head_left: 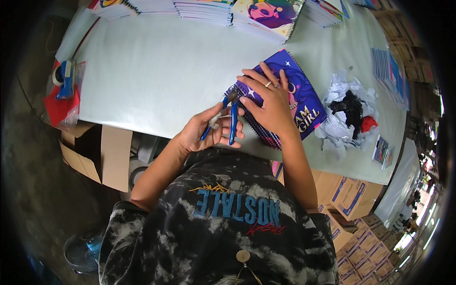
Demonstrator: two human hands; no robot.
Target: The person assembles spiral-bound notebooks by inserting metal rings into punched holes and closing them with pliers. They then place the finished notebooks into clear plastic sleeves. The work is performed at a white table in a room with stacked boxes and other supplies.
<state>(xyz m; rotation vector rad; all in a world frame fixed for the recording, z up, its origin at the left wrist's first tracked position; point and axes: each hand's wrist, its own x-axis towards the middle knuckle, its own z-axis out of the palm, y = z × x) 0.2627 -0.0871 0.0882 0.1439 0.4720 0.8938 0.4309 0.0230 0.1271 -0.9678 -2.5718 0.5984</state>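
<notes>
My left hand point(194, 133) holds a pair of blue-handled pliers point(233, 124), its handles spread apart. Their dark jaws are at the upper left corner of a spiral-bound notebook point(304, 92), by the coil; whether they grip the wire I cannot tell. The notebook has a purple and blue illustrated cover and lies slanted near the table's front edge, with a dark coil edge showing along its lower left side. Across the cover my right hand point(274, 107) lies flat, fingers spread, a ring on one of them.
Crumpled white paper with black and red scraps point(351, 114) lies to the right. Stacks of spiral notebooks point(266, 19) line the far edge, with more notebooks point(390, 78) at right. A blue tape dispenser point(68, 80) sits at left. Cardboard boxes point(354, 197) stand below the table point(152, 71).
</notes>
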